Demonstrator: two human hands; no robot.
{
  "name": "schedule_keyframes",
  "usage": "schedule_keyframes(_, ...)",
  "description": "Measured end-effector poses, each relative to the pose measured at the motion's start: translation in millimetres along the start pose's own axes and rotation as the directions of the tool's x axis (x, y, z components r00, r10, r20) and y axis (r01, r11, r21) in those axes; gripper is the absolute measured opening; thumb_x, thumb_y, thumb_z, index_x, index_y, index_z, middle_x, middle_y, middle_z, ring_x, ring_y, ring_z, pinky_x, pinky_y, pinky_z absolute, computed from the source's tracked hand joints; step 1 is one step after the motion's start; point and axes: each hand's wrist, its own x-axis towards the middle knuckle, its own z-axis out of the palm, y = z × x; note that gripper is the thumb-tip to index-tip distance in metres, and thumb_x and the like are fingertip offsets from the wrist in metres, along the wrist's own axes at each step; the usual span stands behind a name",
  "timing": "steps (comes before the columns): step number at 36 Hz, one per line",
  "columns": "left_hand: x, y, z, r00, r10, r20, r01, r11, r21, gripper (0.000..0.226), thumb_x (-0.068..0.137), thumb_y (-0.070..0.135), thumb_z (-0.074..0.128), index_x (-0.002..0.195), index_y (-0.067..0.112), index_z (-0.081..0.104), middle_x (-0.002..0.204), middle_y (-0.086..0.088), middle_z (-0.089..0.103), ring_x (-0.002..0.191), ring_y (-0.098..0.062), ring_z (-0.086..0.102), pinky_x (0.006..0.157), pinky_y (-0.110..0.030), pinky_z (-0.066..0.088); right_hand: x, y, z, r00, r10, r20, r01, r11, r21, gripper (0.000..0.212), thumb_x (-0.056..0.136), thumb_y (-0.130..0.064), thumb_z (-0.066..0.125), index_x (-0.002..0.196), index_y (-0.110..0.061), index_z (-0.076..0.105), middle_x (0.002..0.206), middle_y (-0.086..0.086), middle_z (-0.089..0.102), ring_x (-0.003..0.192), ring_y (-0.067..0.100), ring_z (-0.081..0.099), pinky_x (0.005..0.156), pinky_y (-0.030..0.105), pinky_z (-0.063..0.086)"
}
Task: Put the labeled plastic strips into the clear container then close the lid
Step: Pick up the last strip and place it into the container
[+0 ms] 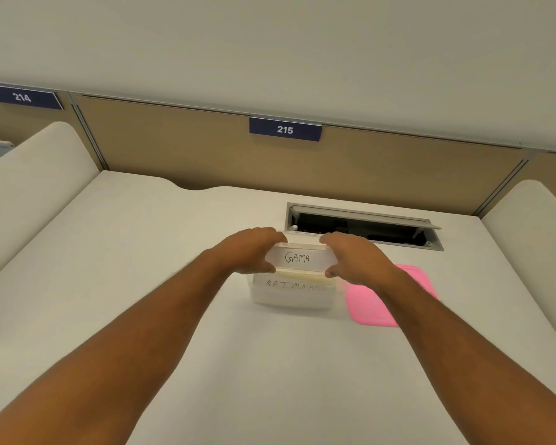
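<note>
Both my forearms reach out over the white desk [142, 252]. Beyond them stands the clear container [291, 295], a strip marked BATMAN [291, 285] inside it. Just right of it lies the pink lid [371, 303], off. My left hand [249, 252] and right hand [355, 260] pinch the ends of the GAMA strip [299, 258], level, over the container's mouth.

Both hands [254, 252] [353, 258] holding GAMA strip [297, 258] over clear container [289, 293], pink lid [369, 303] beside
</note>
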Motion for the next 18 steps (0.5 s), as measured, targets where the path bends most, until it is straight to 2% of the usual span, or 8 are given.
schedule_keyframes(2,7.5,-1.2,1.0,1.000,0.003,-0.014,-0.002,0.999,0.052,0.059,0.080,0.034,0.075,0.133,0.024,0.050,0.124,0.006,0.057,0.107,-0.020,0.057,0.084,-0.036,0.050,6.4,2.2,2.6,1.000,-0.003,-0.019,0.003,0.999,-0.032,0.066,0.077,-0.033,0.081,0.134,-0.021,0.050,0.123,-0.001,0.061,0.107,0.024,0.059,0.082,0.039,0.051)
schedule_keyframes(7,24.5,-7.5,6.4,0.999,0.007,-0.045,0.000,0.989,0.148,0.058,0.082,0.037,0.076,0.131,0.019,0.051,0.122,0.002,0.060,0.111,-0.020,0.055,0.084,-0.038,0.051,21.9,8.6,11.7,0.999,-0.025,-0.043,0.022,0.997,-0.068,0.056,0.079,-0.034,0.079,0.127,-0.019,0.055,0.114,-0.002,0.059,0.102,0.023,0.058,0.077,0.035,0.048)
schedule_keyframes(10,31.8,-11.1,11.1,0.998,-0.002,-0.065,0.014,0.981,0.195,0.058,0.081,0.040,0.076,0.128,0.017,0.052,0.118,0.000,0.060,0.109,-0.022,0.055,0.082,-0.039,0.051,30.2,12.8,15.9,0.999,-0.025,-0.039,0.022,0.997,-0.072,0.054,0.080,-0.033,0.079,0.126,-0.018,0.056,0.114,-0.001,0.058,0.103,0.022,0.057,0.079,0.037,0.050)
schedule_keyframes(18,47.7,-21.0,25.1,0.998,-0.032,-0.057,0.044,0.972,0.232,0.059,0.077,0.047,0.079,0.120,0.015,0.056,0.109,-0.001,0.062,0.102,-0.023,0.056,0.076,-0.037,0.050,48.2,23.3,28.2,1.000,-0.003,-0.012,0.002,0.998,-0.057,0.056,0.079,-0.031,0.080,0.129,-0.019,0.056,0.118,-0.001,0.059,0.106,0.023,0.059,0.081,0.036,0.048)
